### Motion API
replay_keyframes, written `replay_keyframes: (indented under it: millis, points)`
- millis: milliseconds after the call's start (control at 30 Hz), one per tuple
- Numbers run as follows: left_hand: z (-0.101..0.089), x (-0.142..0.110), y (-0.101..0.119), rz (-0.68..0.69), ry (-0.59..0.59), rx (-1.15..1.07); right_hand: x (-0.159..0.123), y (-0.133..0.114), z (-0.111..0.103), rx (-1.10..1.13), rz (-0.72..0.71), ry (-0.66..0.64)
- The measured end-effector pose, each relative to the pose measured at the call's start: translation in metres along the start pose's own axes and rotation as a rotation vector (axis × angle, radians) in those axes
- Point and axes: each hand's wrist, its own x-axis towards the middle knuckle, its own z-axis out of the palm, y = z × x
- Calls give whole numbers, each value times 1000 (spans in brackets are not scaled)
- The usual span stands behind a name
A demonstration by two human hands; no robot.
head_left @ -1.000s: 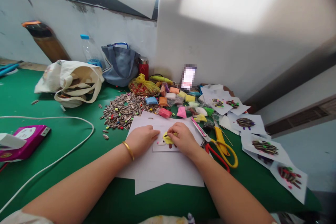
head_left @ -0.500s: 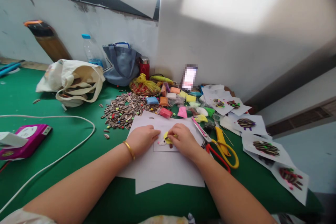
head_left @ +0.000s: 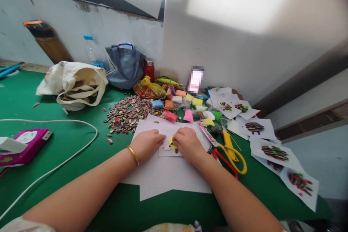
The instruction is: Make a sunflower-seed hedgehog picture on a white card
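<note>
My left hand (head_left: 149, 145), with a gold bangle at the wrist, rests on the white paper (head_left: 160, 177), its closed fingers holding down the left edge of a small white card (head_left: 164, 153). On this card is a clay animal with a white pointed face (head_left: 167, 147), pink nose, dark eye, yellow body (head_left: 171, 140) and brown foot (head_left: 176, 150). My right hand (head_left: 189, 144) is pinched over the yellow body, covering much of it. Its fingertips press what seems to be a dark sunflower seed, now mostly hidden.
Loose sunflower seeds (head_left: 127, 112) lie beyond the left hand, with bagged coloured clay (head_left: 171, 116) alongside. Scissors (head_left: 228, 156) and a yellow cutter (head_left: 230, 145) lie right of the right hand. Seed-covered cards (head_left: 276, 152) line the right edge. A white cable (head_left: 73, 156) loops at left.
My right hand has turned slightly and settled lower on the yellow body, so the dark piece at its fingertips is now covered. My left hand has stayed put.
</note>
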Motion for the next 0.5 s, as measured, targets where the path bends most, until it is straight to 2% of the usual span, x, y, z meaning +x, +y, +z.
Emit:
replay_keyframes:
  millis: [200, 500]
  points:
    - [-1, 0, 0, 2, 5, 10, -2, 7, 8, -68, -68, 19]
    - [-1, 0, 1, 4, 3, 10, -2, 8, 10, -90, -79, 23]
